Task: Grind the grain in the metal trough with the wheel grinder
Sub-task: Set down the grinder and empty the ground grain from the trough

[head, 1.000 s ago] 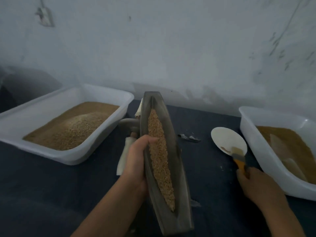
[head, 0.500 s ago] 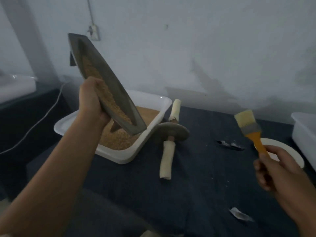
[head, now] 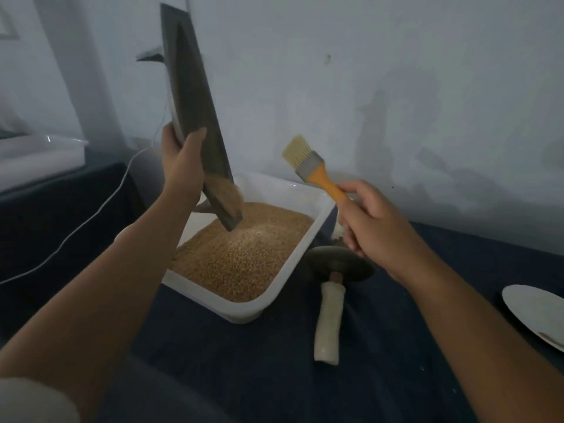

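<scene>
My left hand (head: 180, 166) grips the long grey metal trough (head: 190, 96) by its side and holds it steeply tipped, low end over the white tub (head: 259, 306). Brown grain (head: 227, 192) slides out of the low end onto the heap of grain (head: 244, 254) in the tub. My right hand (head: 369, 227) holds an orange-handled brush (head: 311, 166), bristles up, to the right of the trough. The wheel grinder (head: 335, 270), a dark disc on a pale wooden handle, lies on the dark cloth right of the tub.
A white plate (head: 537, 312) sits at the right edge of the dark cloth-covered table (head: 381, 377). A white cable (head: 76, 236) runs across the left. Another pale container (head: 39, 160) stands far left. The grey wall is close behind.
My left hand lifted the trough off the table, swung it left and tipped it steeper over the tub; the grain is pouring out. My right hand raised the brush toward the trough.
</scene>
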`<state>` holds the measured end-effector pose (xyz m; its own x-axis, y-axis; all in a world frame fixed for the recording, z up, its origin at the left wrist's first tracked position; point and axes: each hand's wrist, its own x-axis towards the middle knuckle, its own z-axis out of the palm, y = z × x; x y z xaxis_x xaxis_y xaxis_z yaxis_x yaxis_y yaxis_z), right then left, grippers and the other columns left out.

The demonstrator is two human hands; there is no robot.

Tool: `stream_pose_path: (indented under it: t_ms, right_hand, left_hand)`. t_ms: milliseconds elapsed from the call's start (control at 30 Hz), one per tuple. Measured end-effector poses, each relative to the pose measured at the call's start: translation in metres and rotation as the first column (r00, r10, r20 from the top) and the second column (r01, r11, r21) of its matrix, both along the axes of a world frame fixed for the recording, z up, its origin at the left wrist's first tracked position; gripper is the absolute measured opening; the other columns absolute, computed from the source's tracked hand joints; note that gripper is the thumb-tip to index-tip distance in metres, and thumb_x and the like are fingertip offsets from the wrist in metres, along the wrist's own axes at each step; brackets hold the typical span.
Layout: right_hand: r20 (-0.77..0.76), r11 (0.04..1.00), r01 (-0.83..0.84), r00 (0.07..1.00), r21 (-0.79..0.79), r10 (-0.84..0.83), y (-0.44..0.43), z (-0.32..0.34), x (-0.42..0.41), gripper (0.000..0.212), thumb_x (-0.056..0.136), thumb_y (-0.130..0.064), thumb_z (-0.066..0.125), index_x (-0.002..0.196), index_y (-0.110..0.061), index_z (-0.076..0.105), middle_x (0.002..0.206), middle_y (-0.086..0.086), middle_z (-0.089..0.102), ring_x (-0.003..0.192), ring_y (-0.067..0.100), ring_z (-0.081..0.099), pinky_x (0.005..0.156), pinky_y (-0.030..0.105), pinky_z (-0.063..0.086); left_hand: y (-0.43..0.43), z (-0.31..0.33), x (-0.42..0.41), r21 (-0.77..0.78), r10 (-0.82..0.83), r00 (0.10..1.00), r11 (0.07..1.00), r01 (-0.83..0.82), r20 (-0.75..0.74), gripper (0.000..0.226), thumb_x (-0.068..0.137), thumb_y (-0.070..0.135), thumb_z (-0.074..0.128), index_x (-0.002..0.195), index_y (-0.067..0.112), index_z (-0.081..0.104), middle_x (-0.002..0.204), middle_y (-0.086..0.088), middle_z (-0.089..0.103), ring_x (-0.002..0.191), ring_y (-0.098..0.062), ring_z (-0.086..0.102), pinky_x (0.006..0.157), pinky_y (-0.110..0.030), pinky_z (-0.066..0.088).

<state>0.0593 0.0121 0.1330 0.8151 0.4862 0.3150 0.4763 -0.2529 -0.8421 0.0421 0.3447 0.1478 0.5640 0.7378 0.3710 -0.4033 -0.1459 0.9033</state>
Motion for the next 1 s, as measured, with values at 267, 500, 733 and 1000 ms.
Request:
stream_pose_path:
  t_ms: [267,500,733,1000]
  right_hand:
    - [0.171,0.999,-0.021,0.985,-0.031,0.027,0.032,0.011,0.016,0.026,0.112,-0.036,0.049,0.135,-0.043,0.058,0.07,-0.012,0.06,0.057,0.006,0.057,0.055,0.027,0.052]
    - [0.318,0.992,0.005,0.947,0.125,-0.044,0.088,0.031,0.03,0.031,0.114,-0.029,0.045,0.143,-0.023,0.056,0.076,-0.014,0.054,0.059,0.004,0.049,0.059,0.027,0.044]
    - [0.514,0.992,0.012,0.854,0.129,-0.077,0.156,0.05,0.039,0.037,0.115,-0.028,0.045,0.148,-0.017,0.057,0.107,-0.008,0.073,0.08,-0.001,0.065,0.076,0.015,0.054]
    - [0.505,0.876,0.015,0.821,-0.483,0.265,0.11,0.029,0.052,0.037,0.113,-0.032,0.044,0.145,-0.036,0.063,0.091,-0.015,0.068,0.065,0.0,0.055,0.061,0.025,0.042]
  left_hand:
    - [-0.01,-0.002,0.015,0.384,0.116,0.993,0.916,-0.119,0.032,0.046,0.088,0.066,0.072,0.125,0.051,0.051,0.113,0.03,0.065,0.107,0.002,0.066,0.088,-0.033,0.06]
    - [-0.012,0.0,0.022,0.304,0.028,0.999,0.952,-0.038,0.039,0.062,0.085,0.074,0.07,0.133,0.037,0.056,0.113,0.022,0.069,0.105,-0.001,0.069,0.083,-0.026,0.059]
    - [-0.016,0.007,0.016,0.237,-0.133,0.99,0.964,0.118,0.05,0.05,0.089,0.069,0.069,0.126,0.035,0.064,0.116,0.008,0.075,0.108,-0.013,0.073,0.091,-0.041,0.062]
    - [-0.012,0.02,0.013,0.219,-0.108,0.993,0.971,0.094,0.055,0.05,0.086,0.072,0.067,0.123,0.038,0.064,0.109,0.013,0.073,0.103,-0.007,0.071,0.086,-0.033,0.062]
